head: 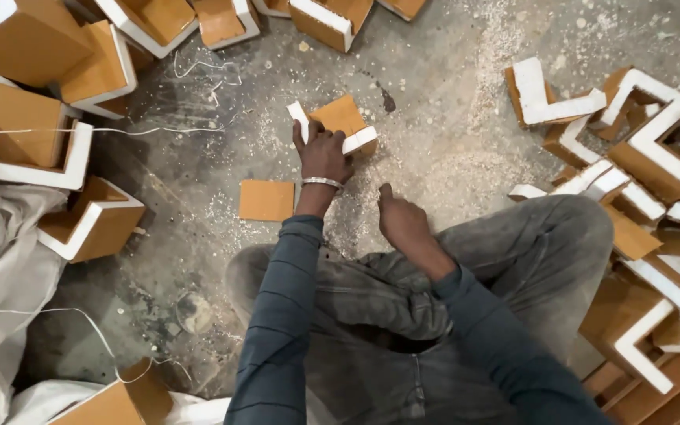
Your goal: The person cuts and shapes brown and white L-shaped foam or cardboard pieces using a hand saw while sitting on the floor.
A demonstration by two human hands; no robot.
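A seated person gripped a small corner piece on a dusty concrete floor, ringed by stacks of similar pieces.

The left hand (pixel 322 155), a metal bangle (pixel 322 182) at its wrist, reached toward twelve o'clock and closed its fingers over the corner piece (pixel 341 122), an orange-brown angled block with white edges lying just above centre. The right hand (pixel 401 222) rested knuckles-up on the floor at about four o'clock from that piece, fingers curled under; whether it pinched anything could not be told. A flat orange-brown square panel (pixel 267 200) lay just beside the left forearm, at eight o'clock from the piece. Heaps of L-shaped pieces (pixel 639 149) filled three o'clock, others (pixel 57 142) nine to eleven o'clock. Sawdust (pixel 466 169) covered the floor around the hands.
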